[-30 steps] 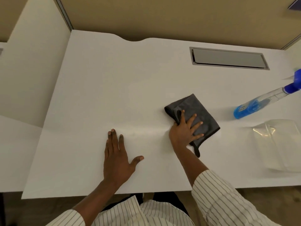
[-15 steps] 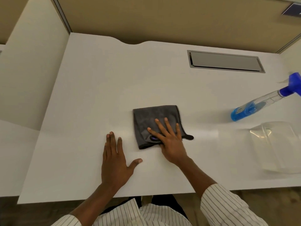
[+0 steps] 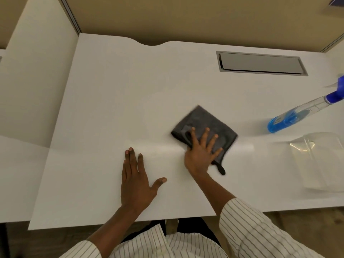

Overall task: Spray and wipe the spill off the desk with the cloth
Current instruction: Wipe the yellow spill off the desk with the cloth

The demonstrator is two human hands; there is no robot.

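Observation:
A folded dark grey cloth lies on the white desk, right of centre. My right hand presses flat on the cloth's near half with fingers spread; the cloth's edges look blurred from motion. A small loop tab sticks out of the cloth toward me. My left hand rests flat on the bare desk to the left, fingers together and thumb out, holding nothing. The spray bottle, clear with blue liquid and a blue head, stands at the right. I cannot make out a distinct spill.
A clear plastic container sits at the right, near the front edge. A grey cable hatch is set into the desk at the back right. A tan partition runs along the back, and a lower white surface adjoins on the left.
My right hand swept the cloth left toward my left hand, then back to the right, where it now lies. My left hand stayed in place.

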